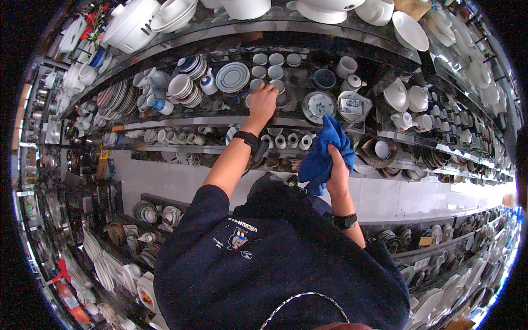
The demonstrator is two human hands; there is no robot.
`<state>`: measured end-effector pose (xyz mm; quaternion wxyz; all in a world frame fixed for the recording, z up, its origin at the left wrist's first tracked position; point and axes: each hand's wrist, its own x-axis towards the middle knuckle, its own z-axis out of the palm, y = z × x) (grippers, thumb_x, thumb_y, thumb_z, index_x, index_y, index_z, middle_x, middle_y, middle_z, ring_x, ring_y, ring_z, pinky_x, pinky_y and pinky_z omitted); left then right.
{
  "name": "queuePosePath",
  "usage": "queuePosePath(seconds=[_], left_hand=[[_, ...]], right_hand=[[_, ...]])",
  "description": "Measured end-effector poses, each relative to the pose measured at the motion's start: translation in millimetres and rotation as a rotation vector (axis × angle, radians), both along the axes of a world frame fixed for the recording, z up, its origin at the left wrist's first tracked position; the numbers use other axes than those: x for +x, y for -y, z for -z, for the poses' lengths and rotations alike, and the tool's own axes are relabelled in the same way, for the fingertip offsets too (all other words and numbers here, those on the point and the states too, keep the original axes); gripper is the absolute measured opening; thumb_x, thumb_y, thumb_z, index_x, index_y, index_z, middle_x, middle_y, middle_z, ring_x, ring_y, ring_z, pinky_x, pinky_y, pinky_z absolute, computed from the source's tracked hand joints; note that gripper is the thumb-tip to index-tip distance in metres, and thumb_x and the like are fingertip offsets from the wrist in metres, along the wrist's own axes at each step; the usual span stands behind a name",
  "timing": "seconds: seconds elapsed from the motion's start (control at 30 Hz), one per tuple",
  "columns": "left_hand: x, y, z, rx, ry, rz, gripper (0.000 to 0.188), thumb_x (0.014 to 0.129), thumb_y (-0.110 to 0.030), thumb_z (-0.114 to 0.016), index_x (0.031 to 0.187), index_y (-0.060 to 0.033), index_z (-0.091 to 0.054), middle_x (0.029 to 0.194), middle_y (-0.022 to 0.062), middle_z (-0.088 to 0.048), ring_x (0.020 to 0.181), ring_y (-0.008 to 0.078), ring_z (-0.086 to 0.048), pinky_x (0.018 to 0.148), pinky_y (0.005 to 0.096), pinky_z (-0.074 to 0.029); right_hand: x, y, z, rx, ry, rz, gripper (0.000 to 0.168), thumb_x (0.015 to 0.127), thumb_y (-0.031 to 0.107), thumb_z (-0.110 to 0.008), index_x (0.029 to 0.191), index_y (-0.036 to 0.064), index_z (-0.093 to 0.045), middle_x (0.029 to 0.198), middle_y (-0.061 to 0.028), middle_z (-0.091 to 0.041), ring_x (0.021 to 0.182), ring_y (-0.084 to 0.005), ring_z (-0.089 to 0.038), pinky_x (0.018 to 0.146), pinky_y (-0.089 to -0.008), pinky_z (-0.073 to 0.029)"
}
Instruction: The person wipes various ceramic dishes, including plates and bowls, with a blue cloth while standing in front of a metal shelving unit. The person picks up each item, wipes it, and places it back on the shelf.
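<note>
My left hand reaches over the dark shelf into a cluster of small white cups. Its fingertips lie at the rim of one small cup, beside another cup; whether they grip it is hidden by the hand. My right hand holds a bunched blue cloth in front of the shelf edge. Left of the cups is a stack of blue-ringed plates. To the right are floral plates and a dark blue bowl.
A blue-and-white bottle and stacked bowls crowd the left of this shelf. A lidded teapot stands at right. White tureens line the shelf above; small jugs stand below. Loaded racks rise behind me.
</note>
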<state>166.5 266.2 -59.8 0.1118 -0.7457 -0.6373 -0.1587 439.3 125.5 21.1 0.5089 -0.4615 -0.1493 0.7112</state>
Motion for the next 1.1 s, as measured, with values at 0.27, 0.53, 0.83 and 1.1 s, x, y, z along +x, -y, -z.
queuePosePath(seconds=[0.27, 0.53, 0.83, 1.1], left_hand=[[-3, -4, 2, -0.010, -0.012, 0.016, 0.012, 0.079, -0.006, -0.065, 0.092, -0.0072, -0.067, 0.099, 0.0064, -0.065, 0.104, 0.0279, -0.060, 0.078, 0.0393, -0.056], [-3, -1, -6, -0.076, 0.031, 0.022, 0.018, 0.084, -0.017, -0.070, 0.100, -0.0074, -0.068, 0.106, 0.0064, -0.064, 0.109, 0.0282, -0.058, 0.082, 0.0414, -0.056], [-1, -2, -4, -0.075, 0.046, -0.005, 0.026, 0.082, -0.022, -0.072, 0.104, -0.0077, -0.069, 0.112, 0.0065, -0.064, 0.111, 0.0294, -0.058, 0.087, 0.0419, -0.054], [2, 1, -8, -0.064, 0.114, -0.016, 0.027, 0.082, -0.020, -0.073, 0.105, -0.0065, -0.070, 0.110, 0.0069, -0.063, 0.108, 0.0296, -0.059, 0.088, 0.0417, -0.054]], right_hand=[[-6, -1, -2, -0.047, -0.007, -0.002, 0.028, 0.096, 0.013, -0.061, 0.122, 0.005, -0.062, 0.107, -0.0083, -0.070, 0.091, -0.0223, -0.068, 0.081, -0.0364, -0.057], [1, -5, 14, -0.059, -0.054, -0.037, 0.032, 0.093, 0.019, -0.067, 0.124, 0.009, -0.065, 0.109, -0.0047, -0.071, 0.092, -0.0204, -0.070, 0.082, -0.0358, -0.058], [5, -11, 15, -0.074, -0.050, -0.015, 0.026, 0.095, 0.017, -0.063, 0.119, 0.006, -0.066, 0.105, -0.0063, -0.072, 0.089, -0.0206, -0.069, 0.080, -0.0341, -0.058], [13, -17, 11, -0.140, -0.053, -0.025, 0.027, 0.094, 0.017, -0.065, 0.118, 0.006, -0.066, 0.104, -0.0065, -0.071, 0.088, -0.0208, -0.069, 0.079, -0.0344, -0.058]])
